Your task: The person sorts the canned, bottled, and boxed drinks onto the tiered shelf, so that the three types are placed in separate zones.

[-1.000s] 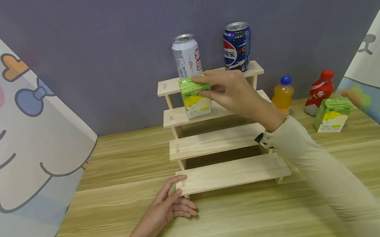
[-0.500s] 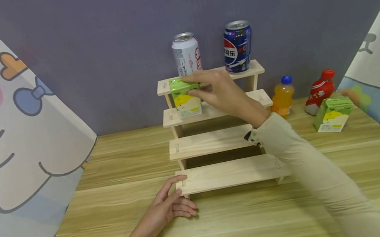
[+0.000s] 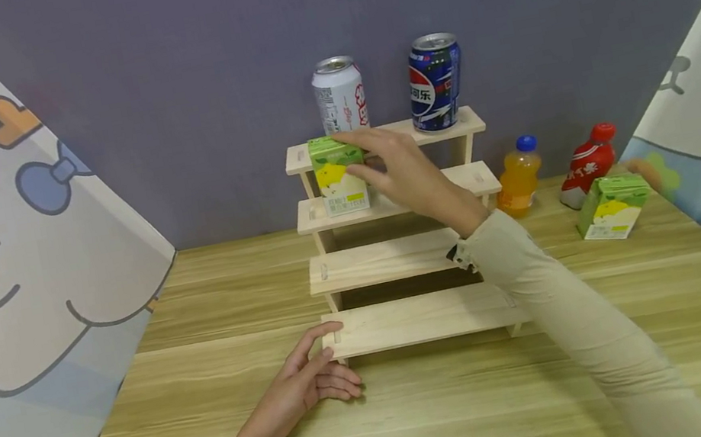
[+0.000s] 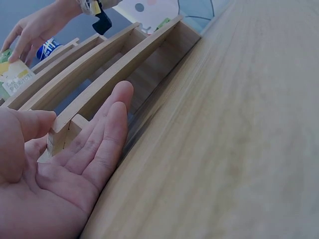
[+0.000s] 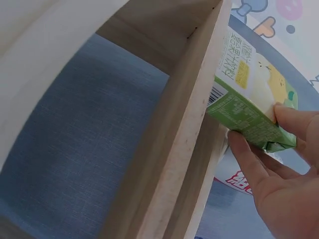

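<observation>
My right hand pinches a green-and-yellow juice carton between thumb and fingers. The carton stands upright at the left end of the second-highest step of a pale wooden tiered stand. In the right wrist view, the carton's base is right at the board's edge. Down at the stand's front left corner, my left hand holds the end of the lowest board, index finger on top and thumb at the front edge. The left wrist view shows its other fingers extended below the board.
On the top step stand a white cola can and a blue Pepsi can. Right of the stand are an orange drink bottle, a red bottle and another juice carton. A dark wall rises behind.
My right hand has moved the juice carton left along the second-highest step to its left end. The left hand stays at the lowest board's corner. The head view has shifted slightly.
</observation>
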The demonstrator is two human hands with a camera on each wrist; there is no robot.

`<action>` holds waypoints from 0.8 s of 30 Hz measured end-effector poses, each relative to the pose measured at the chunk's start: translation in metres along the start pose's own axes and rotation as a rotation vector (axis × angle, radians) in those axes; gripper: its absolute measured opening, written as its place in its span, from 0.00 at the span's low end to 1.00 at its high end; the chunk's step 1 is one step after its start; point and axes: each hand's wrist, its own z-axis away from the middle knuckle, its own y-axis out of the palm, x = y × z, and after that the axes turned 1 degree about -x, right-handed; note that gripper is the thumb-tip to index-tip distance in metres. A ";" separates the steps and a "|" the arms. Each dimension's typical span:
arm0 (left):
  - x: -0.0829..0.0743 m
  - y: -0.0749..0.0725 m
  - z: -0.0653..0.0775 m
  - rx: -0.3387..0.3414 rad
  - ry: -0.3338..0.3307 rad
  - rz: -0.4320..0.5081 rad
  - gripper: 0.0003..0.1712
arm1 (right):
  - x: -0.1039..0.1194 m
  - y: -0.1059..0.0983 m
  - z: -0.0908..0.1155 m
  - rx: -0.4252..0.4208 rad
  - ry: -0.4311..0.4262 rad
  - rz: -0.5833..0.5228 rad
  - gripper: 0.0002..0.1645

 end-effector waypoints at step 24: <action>0.001 0.002 -0.001 -0.004 0.012 0.008 0.27 | -0.003 -0.007 0.023 0.005 0.020 0.078 0.39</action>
